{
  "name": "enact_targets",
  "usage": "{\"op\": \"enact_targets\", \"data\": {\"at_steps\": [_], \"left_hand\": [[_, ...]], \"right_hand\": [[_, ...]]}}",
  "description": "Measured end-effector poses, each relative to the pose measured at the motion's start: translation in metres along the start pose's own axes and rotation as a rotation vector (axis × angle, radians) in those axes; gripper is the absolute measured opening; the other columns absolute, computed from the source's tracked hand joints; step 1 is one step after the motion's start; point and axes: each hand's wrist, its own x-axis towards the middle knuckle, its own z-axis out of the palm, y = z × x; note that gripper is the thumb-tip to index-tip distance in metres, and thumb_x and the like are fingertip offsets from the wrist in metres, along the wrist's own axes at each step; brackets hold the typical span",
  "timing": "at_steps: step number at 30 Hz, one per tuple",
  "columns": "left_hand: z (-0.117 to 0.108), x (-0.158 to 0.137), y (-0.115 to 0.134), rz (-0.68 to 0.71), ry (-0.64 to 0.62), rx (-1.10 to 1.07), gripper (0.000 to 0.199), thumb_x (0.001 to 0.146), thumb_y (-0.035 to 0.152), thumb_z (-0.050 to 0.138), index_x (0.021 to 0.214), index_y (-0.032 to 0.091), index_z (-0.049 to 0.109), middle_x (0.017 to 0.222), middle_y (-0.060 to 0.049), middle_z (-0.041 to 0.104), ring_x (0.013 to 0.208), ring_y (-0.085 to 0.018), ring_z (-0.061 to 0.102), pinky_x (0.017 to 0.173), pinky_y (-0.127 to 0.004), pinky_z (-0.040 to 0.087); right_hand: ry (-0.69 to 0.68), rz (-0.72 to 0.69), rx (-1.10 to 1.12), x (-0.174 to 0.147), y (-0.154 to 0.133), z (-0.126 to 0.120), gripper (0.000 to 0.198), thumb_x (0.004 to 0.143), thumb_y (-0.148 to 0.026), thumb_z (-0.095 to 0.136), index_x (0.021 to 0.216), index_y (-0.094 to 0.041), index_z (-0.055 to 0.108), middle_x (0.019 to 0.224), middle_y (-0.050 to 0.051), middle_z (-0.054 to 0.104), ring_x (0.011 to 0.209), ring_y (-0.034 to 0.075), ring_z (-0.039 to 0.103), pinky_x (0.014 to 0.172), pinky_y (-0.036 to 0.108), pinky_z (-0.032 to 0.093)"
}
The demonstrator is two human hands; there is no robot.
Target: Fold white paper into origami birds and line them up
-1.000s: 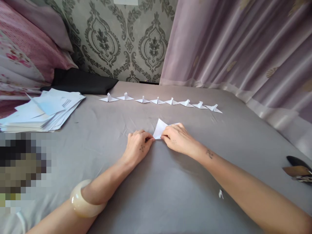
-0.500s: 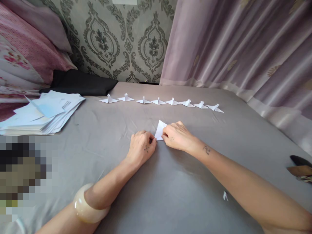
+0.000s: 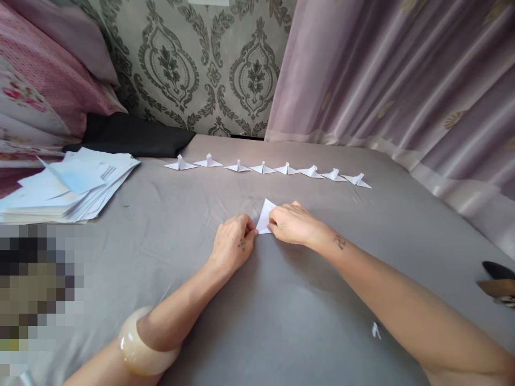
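Observation:
A small white piece of folded paper (image 3: 264,216) lies between my hands on the grey cloth, one pointed corner facing away from me. My left hand (image 3: 235,238) pinches its near left corner between thumb and fingers. On the paper's right side, my right hand (image 3: 293,222) is closed with its fingertips on the sheet, covering that part. Beyond my hands, several folded white paper figures (image 3: 263,168) stand in a row, each with flat points to the sides and an upright piece in the middle.
At the left lies a stack of paper sheets (image 3: 68,187), with a black cloth (image 3: 137,136) behind it. A tiny white scrap (image 3: 375,330) sits by my right forearm. Dark and brown objects (image 3: 499,281) lie at the right edge. Curtains (image 3: 362,75) hang along the right.
Both hands keep their grip on the folded paper with hardly any movement. The whole view has shifted very slightly.

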Motion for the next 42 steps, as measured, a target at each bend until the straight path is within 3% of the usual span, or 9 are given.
{"op": "enact_targets", "data": {"at_steps": [6, 11, 18, 28, 31, 33, 35, 38, 42], "left_hand": [[0.002, -0.001, -0.003, 0.044, 0.002, 0.039, 0.006, 0.083, 0.019, 0.054, 0.077, 0.02, 0.054, 0.077, -0.001, 0.062, 0.072, -0.017, 0.055, 0.062, -0.027, 0.038], [0.005, -0.004, -0.005, 0.344, 0.044, 0.176, 0.02, 0.088, 0.009, 0.037, 0.089, 0.018, 0.055, 0.088, -0.005, 0.058, 0.08, -0.02, 0.049, 0.072, -0.032, 0.042], [0.004, -0.006, -0.001, 0.659, -0.076, 0.409, 0.032, 0.088, 0.003, 0.03, 0.089, 0.014, 0.06, 0.087, -0.008, 0.056, 0.081, -0.022, 0.046, 0.075, -0.034, 0.046], [0.0, -0.023, 0.013, 0.608, -0.075, 0.497, 0.03, 0.093, 0.017, 0.031, 0.099, 0.01, 0.06, 0.088, -0.011, 0.052, 0.078, -0.022, 0.048, 0.074, -0.038, 0.049], [0.0, -0.023, 0.013, 0.594, -0.064, 0.488, 0.032, 0.095, 0.021, 0.03, 0.107, 0.011, 0.058, 0.09, -0.01, 0.052, 0.078, -0.022, 0.048, 0.074, -0.038, 0.048], [0.0, -0.023, 0.013, 0.6, -0.062, 0.5, 0.033, 0.095, 0.021, 0.03, 0.11, 0.012, 0.057, 0.091, -0.01, 0.053, 0.079, -0.022, 0.047, 0.074, -0.037, 0.048], [0.0, -0.022, 0.012, 0.608, -0.061, 0.515, 0.034, 0.095, 0.021, 0.029, 0.114, 0.011, 0.056, 0.091, -0.01, 0.053, 0.08, -0.023, 0.047, 0.074, -0.038, 0.047], [0.001, -0.021, 0.011, 0.607, -0.063, 0.525, 0.038, 0.094, 0.02, 0.03, 0.122, 0.009, 0.052, 0.091, -0.011, 0.053, 0.079, -0.023, 0.047, 0.073, -0.039, 0.047], [0.002, -0.021, 0.011, 0.601, -0.062, 0.518, 0.041, 0.093, 0.019, 0.03, 0.129, 0.011, 0.048, 0.094, -0.011, 0.053, 0.08, -0.023, 0.046, 0.075, -0.039, 0.047]], "right_hand": [[-0.055, 0.008, 0.014, 0.004, 0.0, -0.004, 0.024, 0.09, -0.026, 0.047, 0.08, -0.016, 0.066, 0.082, 0.009, 0.069, 0.085, 0.022, 0.064, 0.083, 0.033, 0.037], [-0.048, 0.001, 0.01, 0.007, -0.002, -0.006, 0.021, 0.089, -0.023, 0.048, 0.082, -0.016, 0.067, 0.086, 0.011, 0.07, 0.086, 0.023, 0.064, 0.079, 0.033, 0.039], [-0.105, 0.003, 0.001, 0.008, -0.005, -0.013, 0.017, 0.085, -0.015, 0.049, 0.082, -0.014, 0.067, 0.082, 0.012, 0.07, 0.082, 0.023, 0.064, 0.083, 0.035, 0.038], [-0.093, -0.017, 0.07, 0.013, 0.006, -0.013, 0.012, 0.08, -0.022, 0.057, 0.078, -0.017, 0.067, 0.078, 0.008, 0.069, 0.079, 0.021, 0.064, 0.074, 0.03, 0.04], [0.191, -0.083, 0.22, -0.004, 0.02, -0.007, 0.02, 0.087, -0.03, 0.049, 0.084, -0.022, 0.067, 0.089, 0.004, 0.07, 0.088, 0.018, 0.062, 0.08, 0.027, 0.039], [0.537, -0.01, 0.395, -0.018, 0.029, 0.008, 0.023, 0.089, -0.027, 0.043, 0.094, -0.022, 0.064, 0.1, 0.003, 0.069, 0.092, 0.016, 0.06, 0.079, 0.025, 0.04], [0.73, 0.129, 0.502, -0.031, 0.034, 0.03, 0.02, 0.087, -0.023, 0.042, 0.094, -0.02, 0.062, 0.091, 0.003, 0.068, 0.082, 0.015, 0.06, 0.075, 0.024, 0.042], [0.688, 0.204, 0.611, -0.041, 0.034, 0.066, 0.018, 0.082, -0.019, 0.046, 0.09, -0.019, 0.062, 0.081, 0.003, 0.068, 0.075, 0.016, 0.061, 0.071, 0.025, 0.044], [0.678, 0.119, 0.647, -0.038, 0.023, 0.091, 0.03, 0.083, -0.014, 0.043, 0.103, -0.018, 0.065, 0.101, 0.006, 0.066, 0.086, 0.016, 0.062, 0.076, 0.025, 0.046]]}}
